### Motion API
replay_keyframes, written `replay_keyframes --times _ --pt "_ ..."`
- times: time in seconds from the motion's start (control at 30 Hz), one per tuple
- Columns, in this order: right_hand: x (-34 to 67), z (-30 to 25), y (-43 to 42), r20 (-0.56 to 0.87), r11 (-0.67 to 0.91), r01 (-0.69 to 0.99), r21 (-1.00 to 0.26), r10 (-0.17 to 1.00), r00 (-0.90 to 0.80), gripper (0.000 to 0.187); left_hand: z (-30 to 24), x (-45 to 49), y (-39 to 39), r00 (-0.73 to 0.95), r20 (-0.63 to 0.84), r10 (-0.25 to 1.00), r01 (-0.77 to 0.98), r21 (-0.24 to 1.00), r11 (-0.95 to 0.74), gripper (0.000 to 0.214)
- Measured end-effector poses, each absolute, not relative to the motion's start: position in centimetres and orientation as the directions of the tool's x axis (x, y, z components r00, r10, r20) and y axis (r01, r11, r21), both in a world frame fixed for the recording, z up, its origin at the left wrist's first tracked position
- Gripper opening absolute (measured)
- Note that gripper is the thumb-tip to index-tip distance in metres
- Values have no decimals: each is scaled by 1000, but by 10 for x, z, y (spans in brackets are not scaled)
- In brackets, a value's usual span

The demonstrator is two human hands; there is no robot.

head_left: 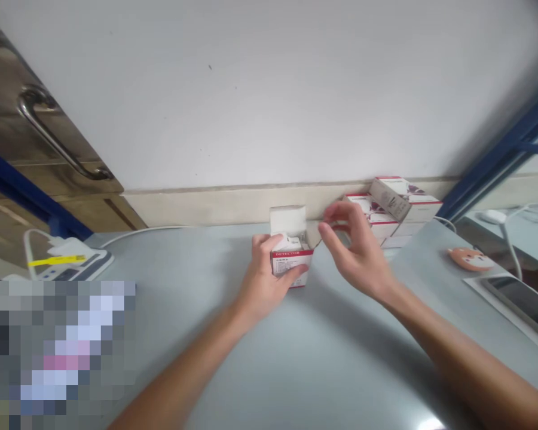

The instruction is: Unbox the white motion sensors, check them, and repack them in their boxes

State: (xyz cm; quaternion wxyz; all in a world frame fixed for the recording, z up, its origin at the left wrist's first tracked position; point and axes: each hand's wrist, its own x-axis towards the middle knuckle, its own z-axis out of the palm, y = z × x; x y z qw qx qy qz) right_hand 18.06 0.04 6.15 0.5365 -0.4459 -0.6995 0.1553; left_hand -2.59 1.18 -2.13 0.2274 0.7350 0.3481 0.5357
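Note:
A small white and red cardboard box (296, 263), printed "DETECTOR", stands on the grey table with its top flaps raised. My left hand (269, 275) grips it, thumb across the front and fingers at the left side and top edge. Something white shows inside the box, too blurred to name. Just right of the raised side flap is my right hand (352, 248), its fingers curved and apart from the thumb. Nothing shows between them. Whether a fingertip touches the flap I cannot tell.
Several similar boxes (406, 203) are stacked against the wall at the back right. Farther right lie an orange animal-faced object (470, 259) and a dark phone-like device (520, 301). A white power strip (78, 263) with cables sits at the left, near a blurred-out patch.

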Motion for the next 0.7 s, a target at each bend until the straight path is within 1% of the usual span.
replay_keyframes --times 0.03,0.07,0.1,0.2,0.27,0.33,0.37,0.4,0.43,0.47,0.5,0.6,0.63,0.7 --pt "179 54 -2 564 522 388 -760 826 -6 24 -21 -26 12 185 647 740 267 691 -671 74" --pt "178 48 -5 528 505 333 -796 849 -24 23 -21 -25 11 183 665 724 265 676 -688 73" --pt "176 43 -8 510 505 299 -810 857 -65 25 -20 -25 11 180 684 707 259 660 -705 73" --pt "172 37 -12 529 549 260 -794 835 -149 26 -18 -23 9 167 728 665 232 627 -744 69" --pt "171 37 -12 497 519 207 -829 855 -150 20 -16 -22 8 178 729 660 218 625 -749 68" --pt "171 38 -10 462 475 106 -873 878 -126 14 -14 -22 7 197 716 670 203 638 -742 69" --pt "171 39 -10 459 467 57 -882 881 -118 22 -13 -21 7 205 702 683 197 653 -731 69" --pt "172 39 -10 468 473 25 -881 877 -109 34 -13 -21 7 206 683 701 194 673 -713 67" --pt "172 40 -10 492 497 22 -867 864 -105 44 -11 -20 6 204 663 721 191 695 -693 65" --pt "173 41 -10 526 534 58 -843 843 -116 48 -10 -20 6 195 645 739 188 714 -674 63" --pt "173 41 -11 563 579 121 -806 814 -142 45 -9 -19 5 184 632 753 186 730 -658 61" --pt "174 43 -12 654 688 288 -666 724 -217 25 -8 -18 4 162 629 760 167 741 -650 59" --pt "175 43 -12 666 701 308 -643 710 -226 21 -9 -17 3 165 634 756 163 738 -655 59" --pt "174 45 -12 673 699 311 -644 711 -204 18 -13 -16 3 172 640 749 166 731 -662 63"
